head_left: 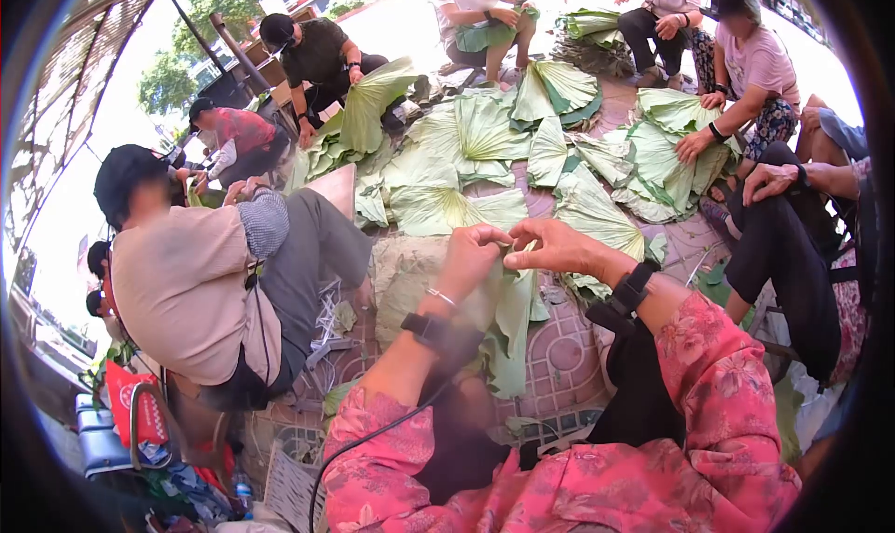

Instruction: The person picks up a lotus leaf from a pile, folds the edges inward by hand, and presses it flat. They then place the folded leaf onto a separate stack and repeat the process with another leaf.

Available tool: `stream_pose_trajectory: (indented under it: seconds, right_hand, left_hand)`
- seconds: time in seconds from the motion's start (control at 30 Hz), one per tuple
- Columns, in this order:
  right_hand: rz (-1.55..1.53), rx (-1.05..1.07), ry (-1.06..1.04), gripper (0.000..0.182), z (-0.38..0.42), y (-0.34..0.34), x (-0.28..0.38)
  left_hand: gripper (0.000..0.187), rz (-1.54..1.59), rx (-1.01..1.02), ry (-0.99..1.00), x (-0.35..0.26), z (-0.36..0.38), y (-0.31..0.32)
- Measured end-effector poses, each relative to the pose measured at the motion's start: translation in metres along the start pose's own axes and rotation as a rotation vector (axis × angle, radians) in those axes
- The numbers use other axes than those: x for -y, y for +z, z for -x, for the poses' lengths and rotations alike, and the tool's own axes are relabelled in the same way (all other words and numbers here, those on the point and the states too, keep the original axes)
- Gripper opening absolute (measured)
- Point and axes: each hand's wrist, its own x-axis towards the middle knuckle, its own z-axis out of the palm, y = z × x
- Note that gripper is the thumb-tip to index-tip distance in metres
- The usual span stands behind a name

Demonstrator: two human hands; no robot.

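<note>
My left hand point(474, 256) is closed, its fingers pinching the upper edge of a large lotus leaf point(513, 323). The leaf hangs down in folds below my hands, above the paved ground. Close beside it, my right hand point(557, 247) curls with thumb and forefinger at the same edge; its fingertips meet the leaf near the left fingertips. Just beyond my hands, several flat lotus leaves point(457, 208) lie overlapping, pale side up. A pale, bulky block point(406, 276) stands left of the hanging leaf, partly behind my left wrist.
Several people sit around the leaves. A person in a beige shirt point(191, 290) is close on my left; a person's dark-trousered leg point(788, 263) is on my right. Across from me, a person holds a lotus leaf point(378, 104). A red bag point(135, 407) stands at lower left.
</note>
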Motion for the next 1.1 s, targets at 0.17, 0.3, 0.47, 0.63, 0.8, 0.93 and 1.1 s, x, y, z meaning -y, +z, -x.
stream_pose_trajectory:
  seconds: [0.17,0.3,0.47,0.63,0.8,0.93,1.1]
  right_hand:
    - [0.199,-0.152,-0.019,0.067,-0.001,0.03,-0.009]
    - [-0.001,-0.155,0.084,0.051,0.001,0.028,-0.009]
    - [0.168,-0.344,-0.005,0.03,-0.005,0.022,-0.03]
    - [0.266,-0.355,0.0,0.025,-0.007,0.019,-0.042]
    - [0.141,-0.307,-0.042,0.022,-0.008,0.019,-0.039]
    - [0.231,-0.257,-0.119,0.023,-0.004,0.022,-0.033]
    - [0.451,-0.264,-0.225,0.023,-0.014,0.026,-0.051]
  left_hand:
    - [0.019,0.042,0.012,-0.046,0.012,-0.003,0.009]
    - [0.017,-0.08,0.049,-0.084,0.003,-0.004,0.01]
    - [0.026,-0.163,0.128,0.099,0.01,-0.003,0.015]
    - [0.02,-0.494,0.298,0.007,0.009,0.005,0.018]
    - [0.022,-0.435,0.258,0.062,0.025,0.002,0.016]
    - [0.029,-0.374,0.191,0.186,0.026,0.005,0.018]
    - [0.032,-0.313,0.197,0.239,0.04,0.004,0.026]
